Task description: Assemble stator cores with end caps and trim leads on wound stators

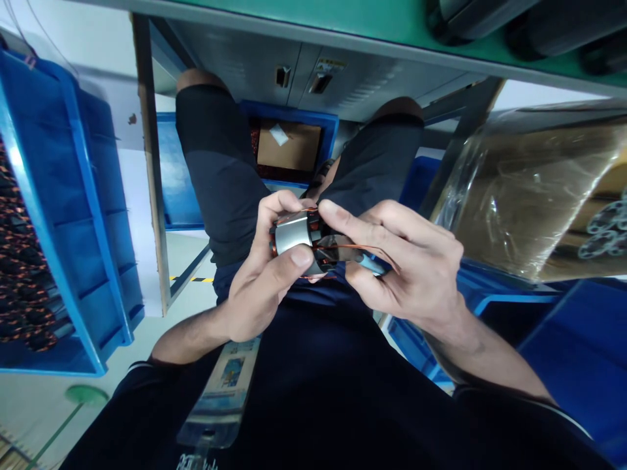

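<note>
My left hand [267, 274] is closed around a motor stator [292, 236], a silvery metal cylinder with black end pieces and copper windings. Its thumb presses on the metal side. From the right, my right hand [406, 251] meets the stator's end, with the index fingertip against the black rim. A tool with a light blue handle [371, 263] lies in the right palm under the curled fingers; its dark working end is too hidden to name. Between the stator and the right hand runs a thin copper wire [350, 247].
A blue crate [93, 215] at left holds many wound stators [29, 281]. Ahead is a green-topped bench [294, 16] with dark cylinders. Between my knees stands a blue bin [333, 134] with cardboard inside. A plastic-wrapped carton [519, 196] and blue bins [578, 352] are at right.
</note>
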`<action>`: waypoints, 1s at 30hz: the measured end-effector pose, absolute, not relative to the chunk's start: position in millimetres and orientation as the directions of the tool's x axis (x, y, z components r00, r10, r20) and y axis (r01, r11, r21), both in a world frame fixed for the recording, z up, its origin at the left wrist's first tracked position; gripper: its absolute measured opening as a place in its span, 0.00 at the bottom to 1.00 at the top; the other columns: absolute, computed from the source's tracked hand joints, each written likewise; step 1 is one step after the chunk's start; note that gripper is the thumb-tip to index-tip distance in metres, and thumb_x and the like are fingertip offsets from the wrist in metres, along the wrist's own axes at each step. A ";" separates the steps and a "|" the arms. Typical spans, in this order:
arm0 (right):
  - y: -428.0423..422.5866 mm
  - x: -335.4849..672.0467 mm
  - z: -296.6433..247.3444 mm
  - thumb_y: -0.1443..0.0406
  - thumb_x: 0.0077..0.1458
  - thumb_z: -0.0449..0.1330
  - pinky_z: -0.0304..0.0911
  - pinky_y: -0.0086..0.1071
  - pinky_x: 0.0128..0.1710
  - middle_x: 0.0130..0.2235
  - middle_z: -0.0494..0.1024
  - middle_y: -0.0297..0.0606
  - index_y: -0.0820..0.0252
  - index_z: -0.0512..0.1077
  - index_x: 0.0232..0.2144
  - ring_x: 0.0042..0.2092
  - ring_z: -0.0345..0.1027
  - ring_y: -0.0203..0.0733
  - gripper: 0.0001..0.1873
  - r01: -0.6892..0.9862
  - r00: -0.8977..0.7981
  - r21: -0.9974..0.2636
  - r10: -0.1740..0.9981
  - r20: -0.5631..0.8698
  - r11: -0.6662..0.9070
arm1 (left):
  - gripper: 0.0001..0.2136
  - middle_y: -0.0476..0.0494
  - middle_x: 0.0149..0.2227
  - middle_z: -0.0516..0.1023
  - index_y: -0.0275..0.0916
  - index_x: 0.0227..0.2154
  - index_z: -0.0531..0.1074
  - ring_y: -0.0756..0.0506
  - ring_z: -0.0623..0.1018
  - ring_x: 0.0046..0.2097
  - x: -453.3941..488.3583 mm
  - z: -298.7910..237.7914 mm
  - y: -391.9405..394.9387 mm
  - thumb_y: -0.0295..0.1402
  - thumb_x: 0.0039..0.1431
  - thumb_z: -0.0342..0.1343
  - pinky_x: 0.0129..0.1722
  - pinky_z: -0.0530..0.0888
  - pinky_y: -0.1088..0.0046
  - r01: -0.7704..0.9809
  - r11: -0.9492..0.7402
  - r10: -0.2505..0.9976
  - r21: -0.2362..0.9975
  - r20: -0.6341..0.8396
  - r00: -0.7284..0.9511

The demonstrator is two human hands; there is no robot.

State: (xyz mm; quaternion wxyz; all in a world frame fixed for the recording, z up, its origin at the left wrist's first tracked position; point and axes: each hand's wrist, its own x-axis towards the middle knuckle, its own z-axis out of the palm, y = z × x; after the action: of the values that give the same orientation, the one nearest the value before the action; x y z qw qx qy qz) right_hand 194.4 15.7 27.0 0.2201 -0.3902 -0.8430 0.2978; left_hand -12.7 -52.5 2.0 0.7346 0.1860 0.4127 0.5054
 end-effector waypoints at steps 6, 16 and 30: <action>21.9 198.0 16.4 0.72 0.69 0.61 0.76 0.33 0.35 0.37 0.84 0.32 0.46 0.82 0.71 0.31 0.72 0.38 0.33 0.458 -0.608 -0.811 0.794 0.013 0.364 | 0.16 0.44 0.58 0.74 0.58 0.61 0.68 0.44 0.79 0.43 -11.0 -10.9 -57.2 0.50 0.77 0.63 0.36 0.84 0.65 -0.513 0.384 0.914 0.768 -0.395 0.092; 28.7 174.2 13.8 0.52 0.68 0.79 0.61 0.29 0.28 0.26 0.67 0.23 0.58 0.83 0.40 0.25 0.57 0.31 0.17 0.099 -0.694 -0.952 0.665 -0.275 -0.290 | 0.20 0.39 0.60 0.75 0.51 0.57 0.76 0.35 0.81 0.58 -42.7 -11.5 -49.1 0.36 0.66 0.75 0.52 0.87 0.53 0.347 -0.348 0.931 0.871 0.363 0.022; 31.5 117.1 5.9 0.54 0.73 0.73 0.69 0.33 0.29 0.31 0.79 0.32 0.52 0.81 0.39 0.28 0.71 0.40 0.12 -0.161 -0.892 -0.986 0.434 0.126 -0.044 | 0.35 0.36 0.51 0.94 0.37 0.68 0.83 0.36 0.94 0.50 -70.3 -1.9 -98.1 0.44 0.61 0.82 0.46 0.92 0.65 0.365 -0.377 0.801 0.851 0.497 -0.332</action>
State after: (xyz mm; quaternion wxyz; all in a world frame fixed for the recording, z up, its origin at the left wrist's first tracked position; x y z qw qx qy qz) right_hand 117.1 31.5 5.9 0.2080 -0.1035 -0.6593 0.7151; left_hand -70.3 -98.1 -1.9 0.1757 0.5506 0.5298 0.6207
